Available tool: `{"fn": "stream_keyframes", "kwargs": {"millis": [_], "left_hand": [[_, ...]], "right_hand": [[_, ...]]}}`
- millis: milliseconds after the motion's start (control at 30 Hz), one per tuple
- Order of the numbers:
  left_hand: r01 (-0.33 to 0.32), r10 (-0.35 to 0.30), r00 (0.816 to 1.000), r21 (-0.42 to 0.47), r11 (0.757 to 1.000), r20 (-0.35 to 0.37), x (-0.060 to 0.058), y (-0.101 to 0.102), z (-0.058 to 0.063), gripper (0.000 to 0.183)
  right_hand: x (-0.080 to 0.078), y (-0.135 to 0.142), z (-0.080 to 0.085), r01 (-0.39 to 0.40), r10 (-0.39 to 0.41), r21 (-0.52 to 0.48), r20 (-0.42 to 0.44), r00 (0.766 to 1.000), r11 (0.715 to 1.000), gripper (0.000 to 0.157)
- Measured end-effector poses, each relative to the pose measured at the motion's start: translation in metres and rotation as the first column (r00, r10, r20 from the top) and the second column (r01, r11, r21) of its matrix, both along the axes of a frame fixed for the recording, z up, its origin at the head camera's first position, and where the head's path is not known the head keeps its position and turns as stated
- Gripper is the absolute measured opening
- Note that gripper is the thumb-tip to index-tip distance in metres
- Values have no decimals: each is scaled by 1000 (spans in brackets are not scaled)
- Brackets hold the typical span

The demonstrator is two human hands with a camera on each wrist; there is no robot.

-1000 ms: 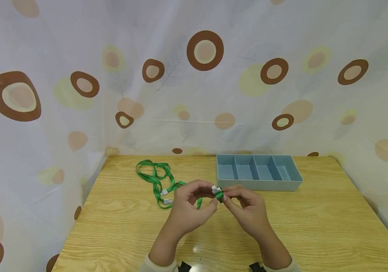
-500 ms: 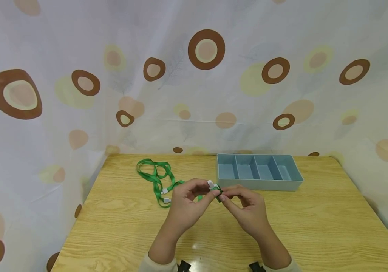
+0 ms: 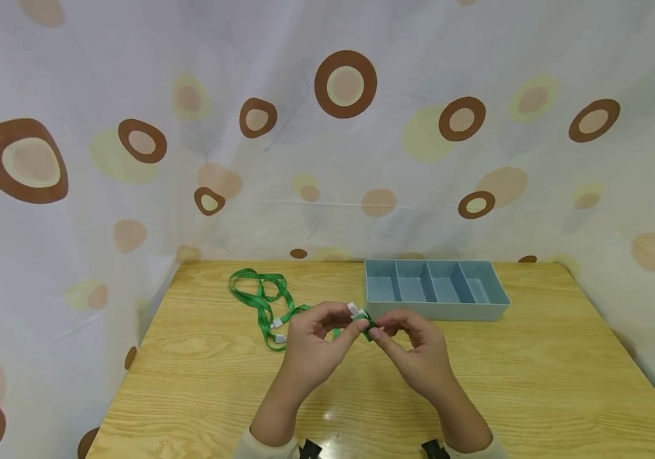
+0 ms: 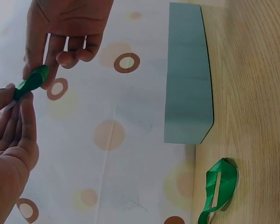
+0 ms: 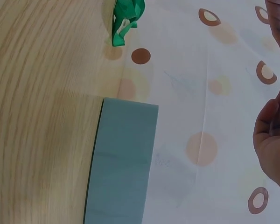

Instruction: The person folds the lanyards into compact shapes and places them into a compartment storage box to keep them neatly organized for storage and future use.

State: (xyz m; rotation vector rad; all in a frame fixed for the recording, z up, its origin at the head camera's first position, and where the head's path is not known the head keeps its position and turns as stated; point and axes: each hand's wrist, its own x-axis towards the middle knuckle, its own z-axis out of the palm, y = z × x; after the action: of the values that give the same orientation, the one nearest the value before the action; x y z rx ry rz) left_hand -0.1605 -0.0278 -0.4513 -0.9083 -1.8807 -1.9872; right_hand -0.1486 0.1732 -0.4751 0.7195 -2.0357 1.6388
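Observation:
Both hands meet above the table around a small bundle of green lanyard (image 3: pixel 370 333) with a white plastic piece (image 3: pixel 353 308) at its upper left. The left hand (image 3: pixel 314 347) pinches it, thumb pressed over the green band. From the other side, the right hand (image 3: pixel 418 349) pinches its end between thumb and fingertips. In the left wrist view, the green bundle (image 4: pixel 33 82) shows tightly wound or folded between the hands. Behind the left hand, a looser green lanyard (image 3: pixel 261 301) with white plastic ends lies on the table, partly hidden by that hand.
A blue-grey tray (image 3: pixel 439 312) with several compartments stands at the table's back, right of centre. Patterned cloth (image 3: pixel 281 166) hangs behind the wooden table (image 3: pixel 534 382) and along its sides.
The bundle has turned between the fingers, so its white piece now points up and left. The left thumb has slid onto the green band. Tray and loose lanyard are where they were.

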Motion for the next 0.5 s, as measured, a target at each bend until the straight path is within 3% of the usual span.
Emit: {"fn": "stream_keyframes", "kwargs": {"millis": [500], "left_hand": [[-27,26,1000,21,999,5,-2,0,-1,9]], "right_hand": [[-1,2,-1,-12,13,66,-11,1000,998,30]]}}
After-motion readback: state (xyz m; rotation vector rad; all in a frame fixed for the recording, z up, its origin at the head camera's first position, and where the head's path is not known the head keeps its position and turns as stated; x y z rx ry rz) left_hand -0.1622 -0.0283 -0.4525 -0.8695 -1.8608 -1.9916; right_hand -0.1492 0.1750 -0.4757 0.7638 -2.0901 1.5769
